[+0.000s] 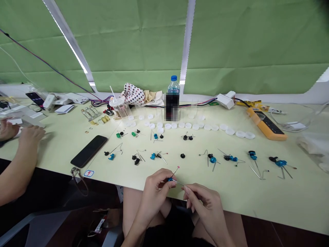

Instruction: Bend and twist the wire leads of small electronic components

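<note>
Near the table's front edge, my left hand (155,192) is closed in a pinch on a small blue plastic part (170,179). A thin wire with a pink tip (178,167) sticks up from that part. A thin metal rod (178,183) runs from it towards my right hand (205,202), whose thumb and fingers are closed on the rod's far end. Just beyond my hands lies a lone black round knob-like piece (182,155). Groups of blue and black pieces with bent metal rods lie left and right of it, such as a blue piece (213,160) and another (281,163).
White round caps (195,127) form a curved row behind the parts. Farther back stand a bottle (174,87) and a drink cup (120,107). A phone (88,151) lies left, an orange-cased meter (267,124) right. A co-worker's arm (22,161) reaches in at left.
</note>
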The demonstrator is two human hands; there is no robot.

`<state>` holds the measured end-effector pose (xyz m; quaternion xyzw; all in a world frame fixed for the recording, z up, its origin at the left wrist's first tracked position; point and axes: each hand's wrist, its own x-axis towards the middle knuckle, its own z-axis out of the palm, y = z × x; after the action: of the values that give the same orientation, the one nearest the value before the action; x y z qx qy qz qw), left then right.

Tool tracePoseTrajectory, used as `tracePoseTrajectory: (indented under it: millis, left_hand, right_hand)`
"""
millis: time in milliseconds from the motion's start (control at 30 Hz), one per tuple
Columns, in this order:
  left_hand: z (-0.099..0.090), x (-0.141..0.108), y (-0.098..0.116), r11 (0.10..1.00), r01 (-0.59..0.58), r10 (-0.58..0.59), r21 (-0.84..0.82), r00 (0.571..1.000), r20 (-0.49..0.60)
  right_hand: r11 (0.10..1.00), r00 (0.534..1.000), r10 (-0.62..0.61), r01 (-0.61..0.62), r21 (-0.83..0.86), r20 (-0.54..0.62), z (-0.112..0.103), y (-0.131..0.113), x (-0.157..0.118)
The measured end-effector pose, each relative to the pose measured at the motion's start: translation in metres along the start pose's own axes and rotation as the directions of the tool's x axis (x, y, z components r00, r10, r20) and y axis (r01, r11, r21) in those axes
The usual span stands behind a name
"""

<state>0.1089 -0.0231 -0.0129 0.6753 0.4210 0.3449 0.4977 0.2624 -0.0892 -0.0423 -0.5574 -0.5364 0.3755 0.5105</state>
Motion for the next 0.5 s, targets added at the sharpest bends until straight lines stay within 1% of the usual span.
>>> tracePoseTrajectory:
  millis: [67,133,200,267,333,367,400,433,467,500]
  left_hand:
    - [0.0,-0.001,0.001,1.0,-0.011,0.012,0.02,1.0,-0.008]
    - [0.0,-0.002,0.001,0.999,-0.022,0.023,0.046,1.0,-0.017]
    - [0.0,-0.003,0.001,0.997,-0.032,0.034,0.066,0.999,-0.029]
    - [0.0,-0.003,0.0,0.997,-0.035,0.038,0.061,0.998,-0.04]
    - [-0.001,-0.002,-0.002,0.999,-0.026,0.028,0.031,0.999,-0.043]
    - [-0.001,-0.001,-0.003,1.0,-0.019,0.019,0.007,0.999,-0.042]
    - [-0.002,-0.001,-0.005,1.0,-0.011,0.011,-0.016,0.999,-0.039]
    - [-0.002,0.0,-0.006,0.999,-0.004,0.003,-0.037,0.999,-0.036]
    - [-0.002,0.001,-0.007,0.999,0.002,-0.004,-0.054,0.999,-0.034]
    - [-0.003,0.001,-0.008,0.998,0.007,-0.009,-0.067,0.999,-0.032]
  right_hand:
    - [0.975,0.989,0.143,-0.147,0.164,0.038,0.003,0.002,0.001]
    - [0.932,0.972,0.219,-0.234,0.278,0.083,0.005,0.004,0.001]
    - [0.915,0.966,0.242,-0.26,0.31,0.096,0.007,0.006,0.001]
    - [0.945,0.978,0.205,-0.208,0.252,0.037,0.008,0.007,0.0]
    - [0.991,0.995,0.081,-0.075,0.112,-0.05,0.008,0.009,-0.002]
    - [1.0,0.996,-0.014,0.015,0.016,-0.083,0.008,0.011,-0.003]
    - [0.989,0.987,-0.124,0.114,-0.094,-0.101,0.007,0.013,-0.004]
    - [0.954,0.965,-0.239,0.213,-0.212,-0.104,0.005,0.016,-0.004]
    - [0.894,0.932,-0.35,0.301,-0.333,-0.097,0.002,0.018,-0.004]
    - [0.814,0.891,-0.448,0.372,-0.446,-0.074,0.0,0.02,-0.005]
